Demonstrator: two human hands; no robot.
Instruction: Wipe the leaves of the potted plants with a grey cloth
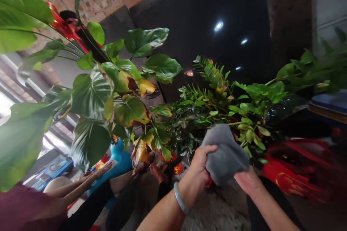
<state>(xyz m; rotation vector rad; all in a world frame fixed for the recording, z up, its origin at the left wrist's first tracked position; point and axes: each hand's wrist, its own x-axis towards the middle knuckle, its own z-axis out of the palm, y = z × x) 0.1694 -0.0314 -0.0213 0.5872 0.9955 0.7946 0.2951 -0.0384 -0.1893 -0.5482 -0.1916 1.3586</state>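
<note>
Left forearm [162,214], ringed by a pale bangle [180,199], lies nearest the camera in the head view. The left hand [198,166] pinches a grey cloth [226,157], thumb on top. The right hand [248,181] meets the cloth's lower right edge; its fingers are largely hidden, so its grip cannot be told. Bunched, long axis unclear, the cloth lies between both hands, neither nearer, before leafy plants [251,135].

No legible text, labels, numbers or signs.
</note>
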